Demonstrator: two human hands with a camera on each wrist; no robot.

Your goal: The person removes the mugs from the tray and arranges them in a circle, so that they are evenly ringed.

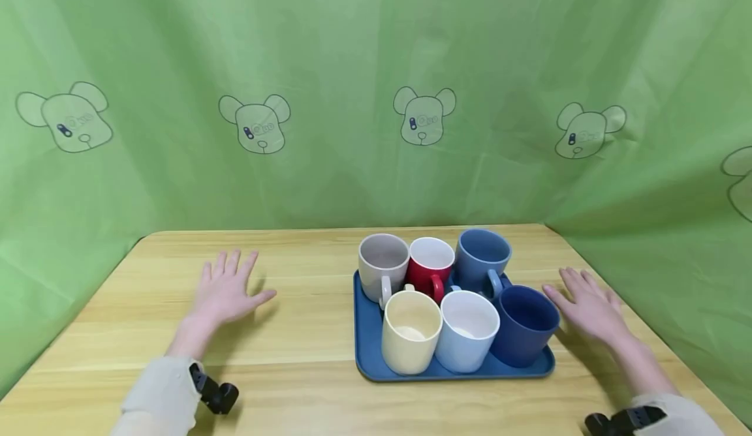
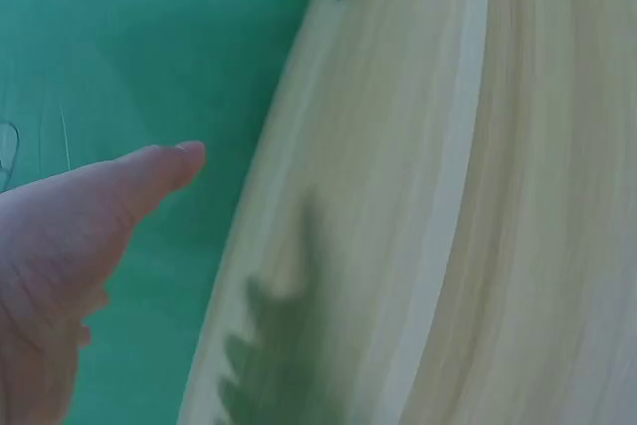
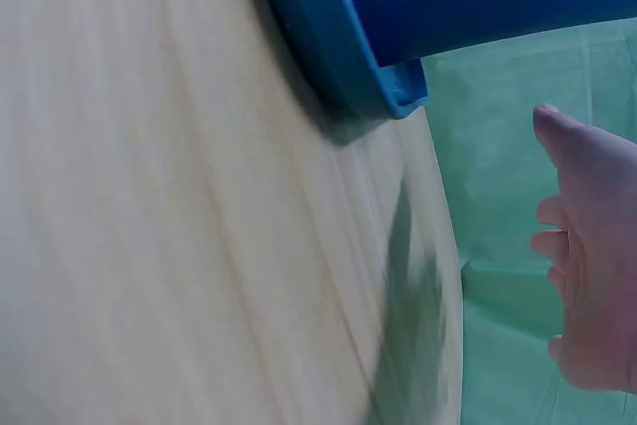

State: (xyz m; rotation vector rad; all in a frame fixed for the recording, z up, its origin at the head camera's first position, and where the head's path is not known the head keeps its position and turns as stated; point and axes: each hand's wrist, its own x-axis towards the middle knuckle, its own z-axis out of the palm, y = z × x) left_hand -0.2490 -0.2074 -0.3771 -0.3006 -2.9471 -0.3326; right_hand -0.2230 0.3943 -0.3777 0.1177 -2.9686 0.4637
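My left hand [image 1: 226,295] is held over the left side of the wooden table, fingers spread and holding nothing; its shadow falls on the wood. Over the right side, my right hand [image 1: 590,305] also has its fingers spread, close to the dark blue mug [image 1: 517,341]. That mug stands at the right end of a blue tray [image 1: 367,351]. Along the tray's front are a cream mug [image 1: 405,351] and a pale blue mug [image 1: 461,348] too. Behind them stand a light grey mug [image 1: 376,279], a red mug [image 1: 423,276] with white inside and a grey-blue mug [image 1: 470,266].
The wooden table [image 1: 294,390] reaches back to a green curtain [image 1: 341,181] printed with bear heads, which also hangs at both sides. Both wrists carry black cameras [image 1: 219,397]. In the right wrist view, the tray's edge [image 3: 328,57] sits near the top.
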